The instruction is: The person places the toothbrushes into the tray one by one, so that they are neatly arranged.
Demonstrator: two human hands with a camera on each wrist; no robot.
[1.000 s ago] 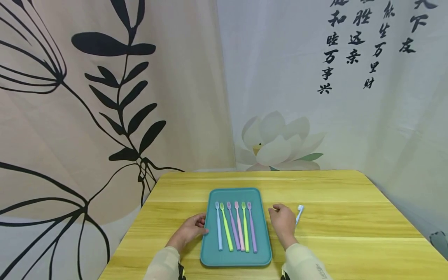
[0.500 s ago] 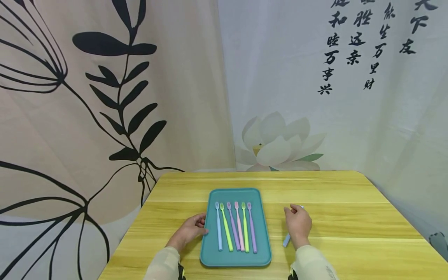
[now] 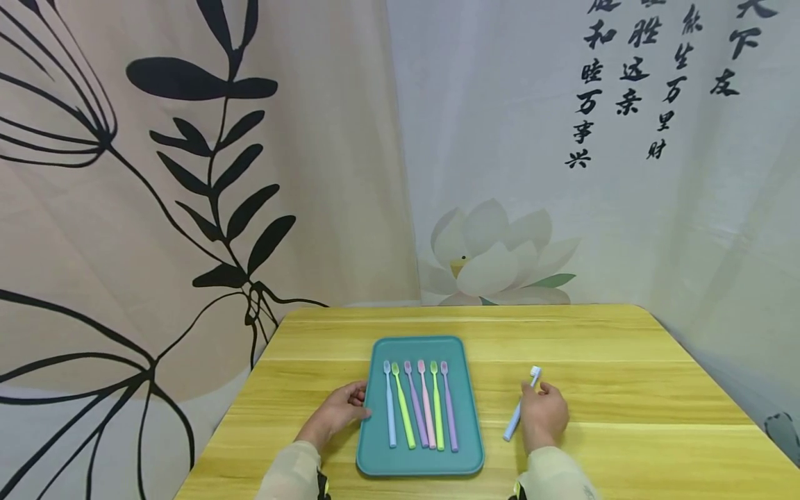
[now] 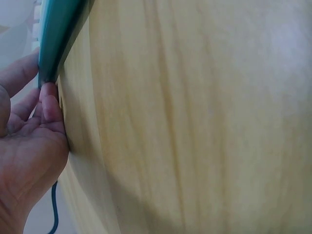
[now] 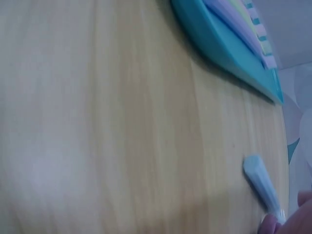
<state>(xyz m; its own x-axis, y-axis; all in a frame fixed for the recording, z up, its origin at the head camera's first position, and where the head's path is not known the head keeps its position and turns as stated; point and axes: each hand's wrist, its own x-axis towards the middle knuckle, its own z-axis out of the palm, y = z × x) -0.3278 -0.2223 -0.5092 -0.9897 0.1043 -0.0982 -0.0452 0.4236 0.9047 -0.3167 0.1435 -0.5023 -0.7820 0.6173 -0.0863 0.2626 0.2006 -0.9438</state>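
A teal tray (image 3: 420,464) lies on the table, with several toothbrushes side by side in it, among them a pink one (image 3: 428,403) and a purple one (image 3: 450,410). My left hand (image 3: 337,414) holds the tray's left edge between thumb and fingers, as the left wrist view of the tray rim (image 4: 51,39) shows. Right of the tray, a blue toothbrush (image 3: 512,421) with a white head slants on the table. My right hand (image 3: 545,417) has its fingertips around this brush's neck. In the right wrist view, fingers (image 5: 297,222) cover the brush's far part, leaving its handle (image 5: 261,178) visible.
The wooden table (image 3: 625,389) extends on both sides of the tray and behind it. A printed curtain (image 3: 350,173) hangs at the table's back edge. A dark cord (image 4: 54,207) hangs past the table edge in the left wrist view.
My right hand has moved right, passing over the blue toothbrush, and its fingertips are now at the brush's neck. My left hand and the tray stay in place.
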